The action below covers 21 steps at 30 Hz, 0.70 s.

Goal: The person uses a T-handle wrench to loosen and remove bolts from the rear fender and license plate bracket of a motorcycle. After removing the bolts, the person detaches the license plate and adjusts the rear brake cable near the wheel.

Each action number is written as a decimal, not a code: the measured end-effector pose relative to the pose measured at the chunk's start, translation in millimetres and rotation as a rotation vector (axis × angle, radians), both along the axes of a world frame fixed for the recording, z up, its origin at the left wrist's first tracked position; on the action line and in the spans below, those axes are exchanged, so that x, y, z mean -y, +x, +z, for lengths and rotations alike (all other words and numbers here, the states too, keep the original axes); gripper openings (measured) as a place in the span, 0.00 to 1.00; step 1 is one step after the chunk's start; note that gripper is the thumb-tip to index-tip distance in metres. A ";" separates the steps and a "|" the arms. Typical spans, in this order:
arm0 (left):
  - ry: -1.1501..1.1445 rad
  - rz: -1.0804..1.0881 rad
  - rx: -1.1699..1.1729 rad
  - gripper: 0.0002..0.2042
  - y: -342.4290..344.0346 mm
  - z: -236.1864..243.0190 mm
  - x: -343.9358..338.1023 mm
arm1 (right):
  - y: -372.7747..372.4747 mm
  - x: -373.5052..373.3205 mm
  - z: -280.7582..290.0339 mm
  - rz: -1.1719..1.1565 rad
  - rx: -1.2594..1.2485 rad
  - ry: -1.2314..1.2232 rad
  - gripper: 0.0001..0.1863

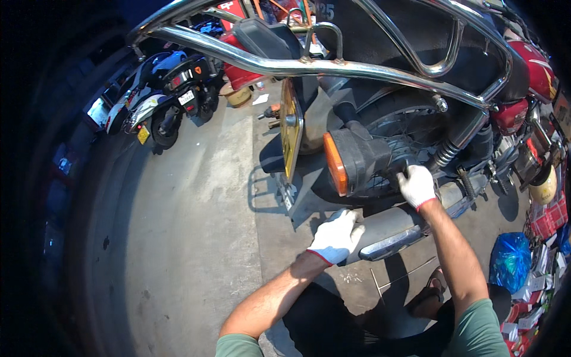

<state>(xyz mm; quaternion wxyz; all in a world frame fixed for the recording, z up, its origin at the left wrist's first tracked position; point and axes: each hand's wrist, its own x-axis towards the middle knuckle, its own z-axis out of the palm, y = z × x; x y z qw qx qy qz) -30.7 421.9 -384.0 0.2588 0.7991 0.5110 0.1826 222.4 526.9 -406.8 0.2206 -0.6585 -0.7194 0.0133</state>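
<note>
My left hand, in a white glove with a red cuff, rests on the rear end of a motorcycle's exhaust muffler. Its fingers lie over the metal, thumb apart. Farther right, my right hand, gloved alike, reaches in above the muffler beside the rear wheel. Those fingers are curled, and whatever they grip near the hub is hidden. Close by them are the spring shock absorber and a black turn signal with an orange lens. A yellow plate stands behind the turn signal.
A chrome rack spans the motorcycle above my hands. A thin metal T-shaped rod lies on the concrete near my foot. Boxes and a blue plastic bag are piled at right. Parked scooters stand at far left.
</note>
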 end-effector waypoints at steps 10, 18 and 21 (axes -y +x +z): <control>0.027 -0.008 -0.002 0.17 -0.6 -7.4 -4.7 | -17.1 -32.2 -4.5 0.101 0.014 0.001 0.14; -0.030 -0.008 -0.084 0.22 -4.4 -7.9 -2.0 | -2.7 41.1 -14.3 0.183 -0.102 0.311 0.07; -0.055 -0.019 -0.078 0.22 -6.8 -1.2 -0.5 | -3.5 24.8 -17.9 0.139 -0.112 0.353 0.06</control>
